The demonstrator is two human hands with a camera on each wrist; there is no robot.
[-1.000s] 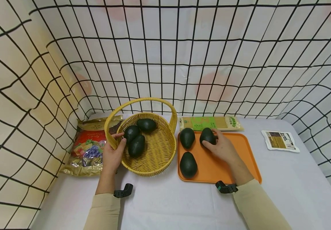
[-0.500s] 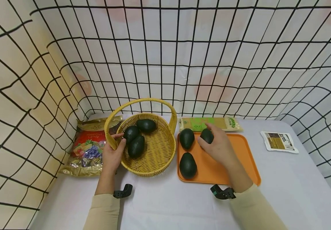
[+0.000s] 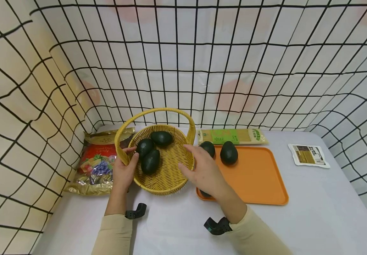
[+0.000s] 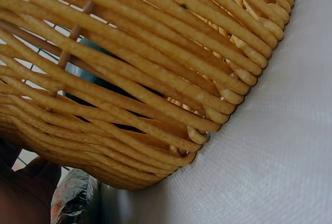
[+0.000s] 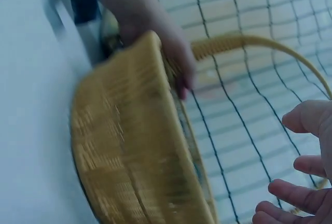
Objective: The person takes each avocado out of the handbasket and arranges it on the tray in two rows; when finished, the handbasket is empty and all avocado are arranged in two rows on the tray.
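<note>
A yellow wicker basket (image 3: 161, 182) with a tall arched handle stands left of centre, with three dark green avocados inside, one of them the avocado (image 3: 150, 162) nearest its front. My left hand (image 3: 124, 173) holds the basket's left rim, thumb on the inner side. Fingers spread and nothing in them, my right hand (image 3: 204, 171) hovers by the basket's right rim. It partly covers two avocados on the orange tray (image 3: 256, 177); a third avocado (image 3: 229, 153) lies fully visible there. The right wrist view has the basket's side (image 5: 124, 130) and my spread right hand (image 5: 306, 167).
A red and gold candy bag (image 3: 97, 163) lies left of the basket. Behind the tray is a long green-labelled packet (image 3: 234, 136). A small white and brown pouch (image 3: 309, 155) lies at the far right. Black grid netting (image 3: 196, 71) surrounds the table.
My right hand has let go of the avocado at the back of the tray and moved left to the basket's right rim. That avocado stays on the tray; my left hand stays put.
</note>
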